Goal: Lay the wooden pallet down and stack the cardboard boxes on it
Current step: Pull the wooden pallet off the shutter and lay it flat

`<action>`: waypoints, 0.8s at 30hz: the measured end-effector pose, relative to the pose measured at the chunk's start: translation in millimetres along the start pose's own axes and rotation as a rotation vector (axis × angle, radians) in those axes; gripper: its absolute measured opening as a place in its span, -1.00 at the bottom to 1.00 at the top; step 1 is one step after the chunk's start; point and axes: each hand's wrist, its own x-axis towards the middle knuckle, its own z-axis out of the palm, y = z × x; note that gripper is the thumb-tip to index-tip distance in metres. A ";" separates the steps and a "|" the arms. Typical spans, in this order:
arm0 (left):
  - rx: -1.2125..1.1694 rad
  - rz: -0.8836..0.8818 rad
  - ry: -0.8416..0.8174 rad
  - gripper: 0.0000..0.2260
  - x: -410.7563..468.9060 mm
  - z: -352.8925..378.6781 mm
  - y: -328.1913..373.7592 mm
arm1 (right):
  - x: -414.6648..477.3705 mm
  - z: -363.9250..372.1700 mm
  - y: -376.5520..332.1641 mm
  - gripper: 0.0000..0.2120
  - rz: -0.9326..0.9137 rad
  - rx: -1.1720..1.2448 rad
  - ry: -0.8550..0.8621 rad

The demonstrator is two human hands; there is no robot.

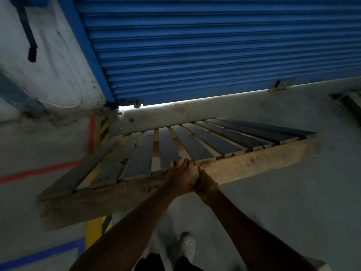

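Observation:
A wooden pallet (136,157) with dark slats and a pale wooden frame is held tilted in front of me, its near beam raised off the concrete floor and its far edge down by the shutter's threshold. My left hand (180,176) grips the top of the near beam, fingers curled over onto the slats. Right beside it, touching it, my right hand (207,185) grips the same beam from below. No cardboard boxes are in view.
A blue roller shutter (214,45) fills the wall ahead, slightly raised with light under it. Red, blue and yellow-black tape lines (93,229) mark the floor at left. Another pallet's corner (349,102) shows at far right. My white shoe (187,245) stands below.

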 end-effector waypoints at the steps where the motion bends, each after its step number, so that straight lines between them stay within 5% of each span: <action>1: -0.031 -0.002 0.015 -0.35 -3.7 10.5 3.8 | 0.6 -8.9 9.7 -0.43 -0.005 -0.001 0.019; 14: -0.453 -0.302 -0.125 -0.50 -21.9 93.7 73.9 | 9.5 -95.9 101.6 -0.80 0.020 -0.029 0.078; 20: -0.978 -0.774 -0.110 -0.66 -23.6 117.3 99.1 | 20.1 -142.5 134.6 -0.66 0.118 0.189 -0.089; 24: -1.294 -1.100 -0.227 -0.53 -25.5 174.2 105.1 | 33.4 -186.6 174.4 -0.64 0.092 0.191 -0.144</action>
